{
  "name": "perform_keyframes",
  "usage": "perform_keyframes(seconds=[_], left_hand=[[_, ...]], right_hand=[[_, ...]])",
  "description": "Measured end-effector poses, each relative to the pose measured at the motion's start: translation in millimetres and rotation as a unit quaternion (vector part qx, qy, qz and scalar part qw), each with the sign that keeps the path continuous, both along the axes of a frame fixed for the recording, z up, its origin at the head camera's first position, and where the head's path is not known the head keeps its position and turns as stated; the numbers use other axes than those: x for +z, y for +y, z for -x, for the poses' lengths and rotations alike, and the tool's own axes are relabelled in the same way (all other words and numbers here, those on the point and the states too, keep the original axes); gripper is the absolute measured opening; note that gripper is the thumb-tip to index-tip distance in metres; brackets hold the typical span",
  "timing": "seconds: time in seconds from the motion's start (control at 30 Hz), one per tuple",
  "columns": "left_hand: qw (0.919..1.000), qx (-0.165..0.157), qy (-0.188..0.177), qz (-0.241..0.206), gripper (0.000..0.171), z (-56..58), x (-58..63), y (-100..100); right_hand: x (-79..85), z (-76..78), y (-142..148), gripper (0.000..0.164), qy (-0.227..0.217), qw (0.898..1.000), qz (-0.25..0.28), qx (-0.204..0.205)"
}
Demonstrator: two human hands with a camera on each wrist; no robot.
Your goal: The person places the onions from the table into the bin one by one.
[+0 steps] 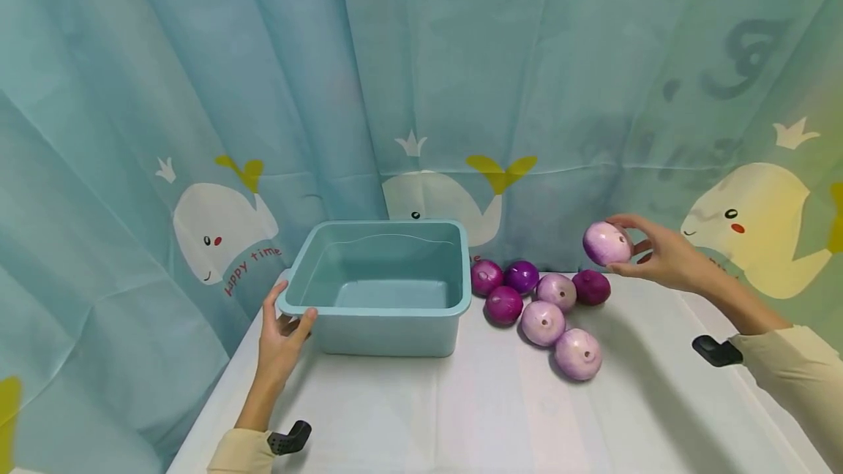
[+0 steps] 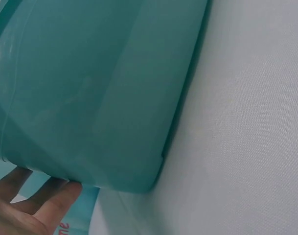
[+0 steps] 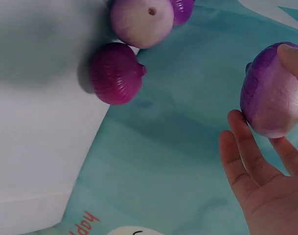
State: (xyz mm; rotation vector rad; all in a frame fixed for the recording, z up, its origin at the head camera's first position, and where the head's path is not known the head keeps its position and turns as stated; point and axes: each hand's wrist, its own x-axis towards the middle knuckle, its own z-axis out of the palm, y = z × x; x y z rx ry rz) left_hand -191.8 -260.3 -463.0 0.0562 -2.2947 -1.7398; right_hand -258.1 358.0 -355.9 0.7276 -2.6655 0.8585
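A pale onion with a purple side (image 1: 604, 243) is up in the air to the right of the tub, clear of the table, held by the right hand (image 1: 670, 257). The grip is as wide as the onion: the thumb presses one side and fingertips the other, and the right wrist view shows the remaining fingers spread out loosely. Below and to the left of it, seven more onions sit close together on the table. Three are pale (image 1: 543, 323), each with a small brown spot on show, and four are dark purple (image 1: 503, 306); the nearest pale one lies at the front of the group. Just beside the leftmost onions stands a blue-green tub (image 1: 388, 335), upright, with no onion in it. The left hand (image 1: 279, 346) holds its front left corner, thumb at the front and fingers round the side under the rim. The table (image 1: 395, 415) has a white cloth. Both arms wear cream sleeves (image 1: 790, 368) with a black clip (image 1: 290, 438) by each wrist. Behind hangs a blue-green curtain (image 1: 461, 57) printed with white whales
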Motion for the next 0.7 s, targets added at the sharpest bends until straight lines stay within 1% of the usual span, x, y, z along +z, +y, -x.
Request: perform_keyframes(seconds=[0.23, 0.4, 0.6, 0.7], left_hand=[[1.0, 0.003, -0.006, 0.002, 0.085, -0.5, -1.2, -3], [1.0, 0.004, 0.0, 0.008, 0.083, -0.3, -0.1, -4], [0.9999, 0.006, 0.0, 0.014, 0.08, 0.3, -0.5, -2], [0.9998, 0.009, -0.002, 0.017, 0.08, -0.3, -1.0, -1]], right_hand=[[7.1, 4.4, -12, 0.071, 0.01, 1.0, -0.008, 0.004], [17.6, 11.8, -27, 0.071, 0.018, 1.0, -0.019, 0.017], [31.9, 18.4, -51, 0.072, -0.019, 0.999, -0.03, 0.004], [36.5, 24.7, -67, 0.073, -0.04, 0.999, -0.024, 0.015]])
